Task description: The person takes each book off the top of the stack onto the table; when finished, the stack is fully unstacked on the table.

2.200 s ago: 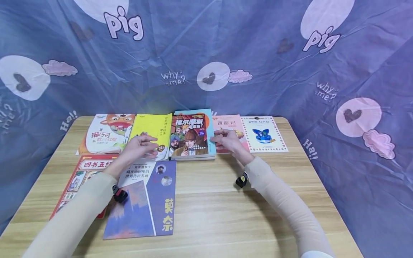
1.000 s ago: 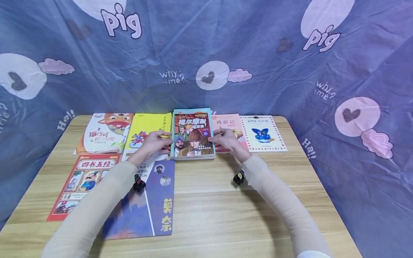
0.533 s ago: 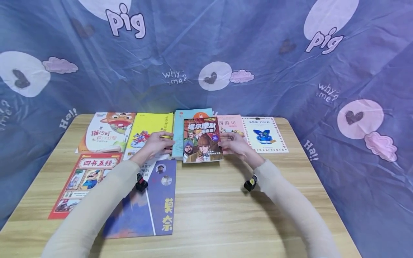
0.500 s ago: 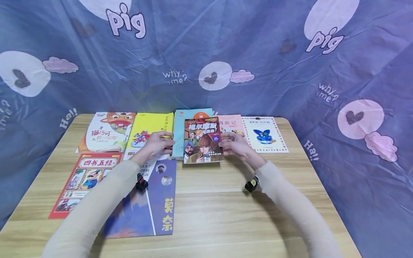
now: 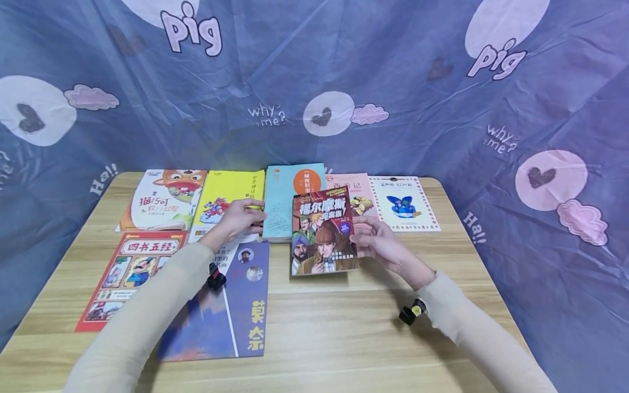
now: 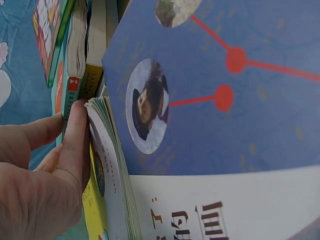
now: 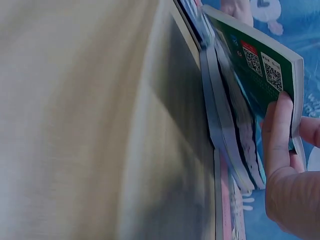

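The right hand (image 5: 380, 245) grips the detective paperback (image 5: 324, 232) by its right edge, fingers curled under the glossy green back cover, lifting it tilted above the wood-grain tabletop (image 5: 344, 327). At its 9 o'clock the left hand (image 5: 241, 218), fingers relaxed, presses against the page edges of the flat teal book (image 5: 282, 202) and the yellow book (image 5: 226, 191). At 7 o'clock lies a thin blue-and-purple art book (image 5: 221, 311).

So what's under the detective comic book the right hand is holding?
The detective book, lifted by the right hand, overlaps the teal book's right corner and the pink book's lower left; those covered parts are hidden.
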A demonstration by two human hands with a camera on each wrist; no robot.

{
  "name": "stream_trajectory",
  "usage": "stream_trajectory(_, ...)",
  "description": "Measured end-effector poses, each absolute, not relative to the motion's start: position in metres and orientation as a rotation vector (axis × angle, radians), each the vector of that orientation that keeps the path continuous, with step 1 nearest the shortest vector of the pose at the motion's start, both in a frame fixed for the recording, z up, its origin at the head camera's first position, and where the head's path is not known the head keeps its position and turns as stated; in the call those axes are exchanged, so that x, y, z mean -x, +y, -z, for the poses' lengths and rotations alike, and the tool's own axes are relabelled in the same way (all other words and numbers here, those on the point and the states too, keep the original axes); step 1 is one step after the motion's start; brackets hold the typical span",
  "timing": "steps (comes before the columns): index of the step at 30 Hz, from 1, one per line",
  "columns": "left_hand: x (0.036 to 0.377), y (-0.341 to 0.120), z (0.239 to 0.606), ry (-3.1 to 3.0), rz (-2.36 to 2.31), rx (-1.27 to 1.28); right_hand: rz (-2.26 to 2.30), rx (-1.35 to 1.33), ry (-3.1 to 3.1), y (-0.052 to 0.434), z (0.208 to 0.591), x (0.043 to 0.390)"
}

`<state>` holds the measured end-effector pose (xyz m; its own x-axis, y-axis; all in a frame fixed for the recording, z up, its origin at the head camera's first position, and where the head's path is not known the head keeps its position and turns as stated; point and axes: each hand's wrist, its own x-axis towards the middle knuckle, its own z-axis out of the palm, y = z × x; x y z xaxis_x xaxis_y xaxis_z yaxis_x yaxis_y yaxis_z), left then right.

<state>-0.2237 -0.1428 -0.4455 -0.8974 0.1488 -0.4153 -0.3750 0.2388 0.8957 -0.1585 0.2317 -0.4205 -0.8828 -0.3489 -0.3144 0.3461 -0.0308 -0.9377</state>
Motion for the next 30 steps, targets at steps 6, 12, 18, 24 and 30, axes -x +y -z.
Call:
stream_trajectory(6, 0.222, -0.142, 0.443, 2.090, -1.705, 0.202, 1.935, 0.035, 1.755, 0.243, 0.420, 0.121)
stream_trajectory(12, 0.221, -0.141, 0.442, 2.089, -1.706, 0.199, 1.898, 0.096, 1.662, 0.250, 0.423, 0.086)
stream_trajectory(18, 0.220, -0.141, 0.442, 2.085, -1.710, 0.179, 1.840, 0.176, 1.639, 0.249, 0.425, 0.062)
stream_trajectory(24, 0.220, -0.143, 0.441, 2.088, -1.712, 0.184, 1.821, 0.155, 1.610, 0.239, 0.434, 0.053)
stream_trajectory(30, 0.221, -0.142, 0.440, 2.090, -1.704, 0.179, 1.829, 0.063, 1.586, 0.224, 0.447, 0.045)
